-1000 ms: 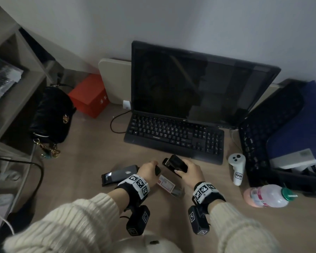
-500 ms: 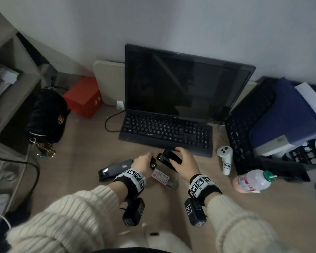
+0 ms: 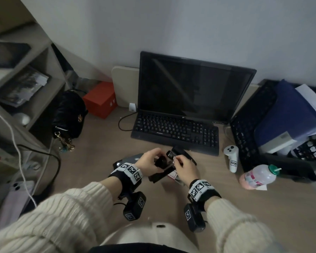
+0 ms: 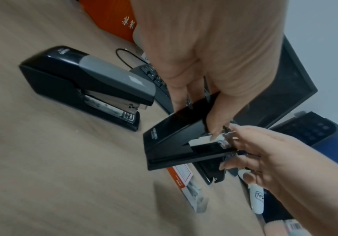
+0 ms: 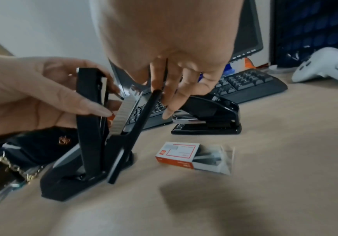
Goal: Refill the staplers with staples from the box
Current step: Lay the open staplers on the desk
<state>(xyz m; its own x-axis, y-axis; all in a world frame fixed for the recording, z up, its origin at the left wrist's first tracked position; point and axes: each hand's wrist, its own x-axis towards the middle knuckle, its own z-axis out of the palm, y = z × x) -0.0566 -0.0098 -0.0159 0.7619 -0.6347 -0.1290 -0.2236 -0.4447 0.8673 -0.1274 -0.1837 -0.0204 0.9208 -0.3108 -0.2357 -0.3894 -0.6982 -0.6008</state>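
Note:
A black stapler (image 3: 161,173) is held above the desk, swung open. My left hand (image 3: 150,159) grips its top cover (image 5: 91,111). A strip of staples (image 5: 121,115) lies in the magazine. My right hand (image 3: 184,167) pinches the stapler's front end (image 4: 226,137), one finger along the base arm (image 5: 144,127). The staple box (image 5: 178,153), orange and white with its tray slid out, lies on the desk below. A grey-topped stapler (image 4: 87,89) rests to the left. A third black stapler (image 5: 208,118) sits shut by the keyboard.
A keyboard (image 3: 175,130) and dark monitor (image 3: 190,88) stand behind the hands. To the right lie a white controller (image 3: 231,156), a bottle (image 3: 257,177) and a black crate (image 3: 248,128) with folders. A black handbag (image 3: 67,115), red box (image 3: 100,99) and shelves are on the left.
Both hands were low at the desk, the right one on the stapler by the keyboard. Now they hold one black stapler together, raised and swung open.

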